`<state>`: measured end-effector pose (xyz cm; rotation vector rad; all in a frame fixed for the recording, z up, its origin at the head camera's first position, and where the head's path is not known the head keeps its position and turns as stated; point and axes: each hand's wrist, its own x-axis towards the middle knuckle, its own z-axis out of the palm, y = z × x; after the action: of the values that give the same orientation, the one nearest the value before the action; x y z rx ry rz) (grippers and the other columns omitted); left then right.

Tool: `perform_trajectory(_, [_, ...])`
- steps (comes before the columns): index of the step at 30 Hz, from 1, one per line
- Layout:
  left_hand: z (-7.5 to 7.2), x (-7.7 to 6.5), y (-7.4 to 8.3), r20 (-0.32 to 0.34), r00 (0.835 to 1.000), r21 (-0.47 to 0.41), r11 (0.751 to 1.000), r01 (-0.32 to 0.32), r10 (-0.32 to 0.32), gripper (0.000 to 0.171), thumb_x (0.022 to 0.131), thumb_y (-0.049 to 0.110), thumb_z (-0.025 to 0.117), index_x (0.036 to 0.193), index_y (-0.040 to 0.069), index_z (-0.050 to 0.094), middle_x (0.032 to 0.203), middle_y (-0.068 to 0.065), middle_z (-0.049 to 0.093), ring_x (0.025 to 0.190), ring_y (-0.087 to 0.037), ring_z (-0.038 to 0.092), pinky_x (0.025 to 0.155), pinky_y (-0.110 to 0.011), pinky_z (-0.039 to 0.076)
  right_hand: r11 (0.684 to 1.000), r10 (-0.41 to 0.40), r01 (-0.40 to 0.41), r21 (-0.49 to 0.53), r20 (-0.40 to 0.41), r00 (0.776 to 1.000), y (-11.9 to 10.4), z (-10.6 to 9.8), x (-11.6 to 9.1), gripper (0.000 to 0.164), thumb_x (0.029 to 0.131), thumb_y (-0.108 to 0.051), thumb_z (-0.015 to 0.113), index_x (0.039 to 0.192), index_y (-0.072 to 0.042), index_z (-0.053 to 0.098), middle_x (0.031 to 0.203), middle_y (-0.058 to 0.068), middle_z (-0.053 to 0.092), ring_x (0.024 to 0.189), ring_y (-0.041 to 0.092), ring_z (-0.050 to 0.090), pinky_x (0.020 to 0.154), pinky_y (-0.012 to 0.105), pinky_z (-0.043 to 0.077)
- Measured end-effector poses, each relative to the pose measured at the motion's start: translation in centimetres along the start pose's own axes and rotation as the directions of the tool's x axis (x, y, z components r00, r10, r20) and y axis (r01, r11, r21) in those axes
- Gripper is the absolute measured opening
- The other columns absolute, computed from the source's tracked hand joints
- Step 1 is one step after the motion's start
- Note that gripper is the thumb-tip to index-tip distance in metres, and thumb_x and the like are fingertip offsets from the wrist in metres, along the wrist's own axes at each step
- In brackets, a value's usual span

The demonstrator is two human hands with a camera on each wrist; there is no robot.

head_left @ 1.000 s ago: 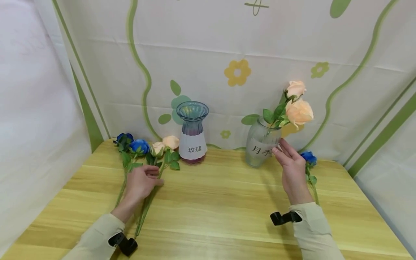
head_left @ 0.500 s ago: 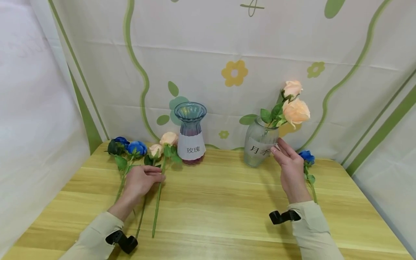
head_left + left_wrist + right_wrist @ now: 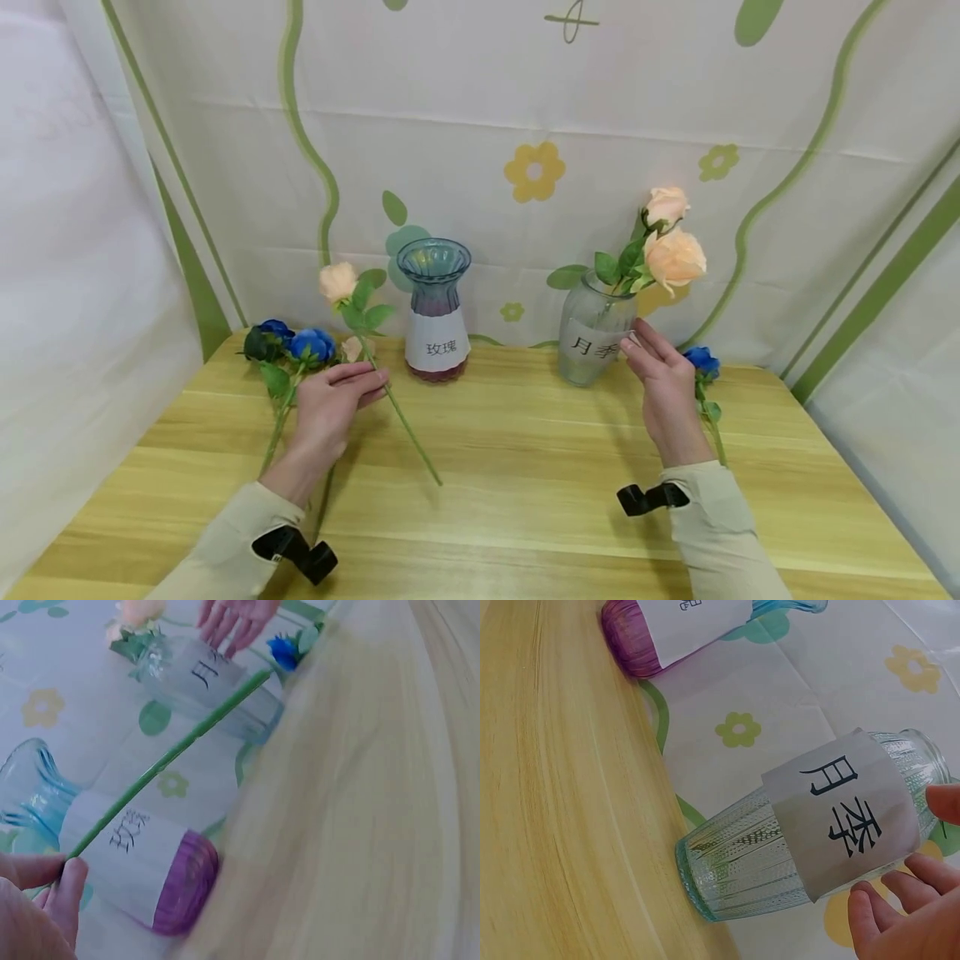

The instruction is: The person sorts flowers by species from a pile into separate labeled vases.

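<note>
The left hand [image 3: 330, 404] pinches a peach rose [image 3: 352, 316] by its stem [image 3: 406, 419] between thumb and fingers, holding it slanted above the wooden table [image 3: 517, 475], its bloom [image 3: 339, 282] left of the blue-and-purple glass vase [image 3: 436, 302]. The right hand [image 3: 667, 404], fingers loosely extended, is beside the clear glass vase [image 3: 600, 310] bearing two other peach roses [image 3: 677, 257]; whether its fingertips all touch the glass is hard to tell

Left of the purple-footed vase [image 3: 437, 310], a low peach rose [image 3: 354, 347] is partly hidden by the left grip [image 3: 335, 402]. In the left wrist view, the bloom [image 3: 338, 282] of the held rose [image 3: 363, 293] is cut off; in the right wrist view, the vase is cropped.
</note>
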<state>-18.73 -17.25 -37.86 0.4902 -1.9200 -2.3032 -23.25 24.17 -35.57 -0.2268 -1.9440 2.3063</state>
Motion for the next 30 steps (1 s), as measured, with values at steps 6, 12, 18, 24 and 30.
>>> perform_trajectory(6, [2.7, -0.1, 0.5, -0.135, 0.99, -0.248, 0.967, -0.066, 0.033, 0.03, 0.093, -0.004, 0.077, 0.121, -0.005, 0.068, 0.088, 0.004, 0.077, 0.085, -0.013, 0.081, 0.089, -0.033, 0.065, 1.0, -0.007, 0.007, -0.008, -0.007, 1.0, 0.1, 0.1, 0.1, 0.064, 0.106, -0.022, 0.067, 0.164, -0.016, 0.041, 0.172, -0.004, 0.039, 0.159, 0.01, 0.036, 0.126, 0.028, 0.037])
perform_trajectory(12, [5.8, 0.0, 0.9, -0.227, 0.973, -0.454, 0.881, -0.129, 0.025, 0.025, 0.092, -0.004, 0.079, 0.112, -0.001, 0.064, 0.085, 0.003, 0.079, 0.084, -0.013, 0.081, 0.089, -0.032, 0.065, 1.0, -0.008, 0.008, -0.013, -0.007, 1.0, 0.0, -0.1, 0.1, 0.063, 0.106, -0.023, 0.066, 0.164, -0.016, 0.041, 0.173, -0.005, 0.038, 0.159, 0.009, 0.036, 0.128, 0.031, 0.035])
perform_trajectory(18, [8.3, 0.1, 2.0, -0.259, 0.966, -0.581, 0.795, -0.173, 0.021, 0.024, 0.091, -0.003, 0.08, 0.108, -0.002, 0.064, 0.088, -0.004, 0.079, 0.084, -0.016, 0.081, 0.087, -0.032, 0.066, 1.0, 0.002, -0.002, -0.03, 0.009, 1.0, 0.0, -0.1, 0.0, 0.063, 0.108, -0.023, 0.064, 0.165, -0.017, 0.039, 0.174, -0.006, 0.034, 0.159, 0.01, 0.034, 0.13, 0.034, 0.032])
perform_trajectory(24, [11.1, -0.5, 3.7, -0.239, 0.971, -0.687, 0.702, -0.189, 0.028, 0.017, 0.092, -0.005, 0.078, 0.095, 0.004, 0.064, 0.09, -0.009, 0.08, 0.083, -0.019, 0.081, 0.087, -0.033, 0.066, 0.999, -0.008, 0.008, -0.039, 0.009, 1.0, -0.1, -0.2, 0.1, 0.062, 0.108, -0.024, 0.063, 0.165, -0.017, 0.039, 0.174, -0.006, 0.034, 0.159, 0.01, 0.034, 0.13, 0.034, 0.033])
perform_trajectory(30, [14.0, -0.9, 4.7, -0.236, 0.971, -0.722, 0.665, -0.19, 0.021, 0.018, 0.091, -0.003, 0.081, 0.085, 0.005, 0.066, 0.086, -0.008, 0.08, 0.084, -0.02, 0.081, 0.09, -0.036, 0.066, 0.999, -0.014, 0.015, -0.031, 0.011, 1.0, 0.0, -0.2, 0.1, 0.062, 0.108, -0.024, 0.063, 0.164, -0.016, 0.04, 0.173, -0.006, 0.036, 0.159, 0.009, 0.036, 0.13, 0.035, 0.032])
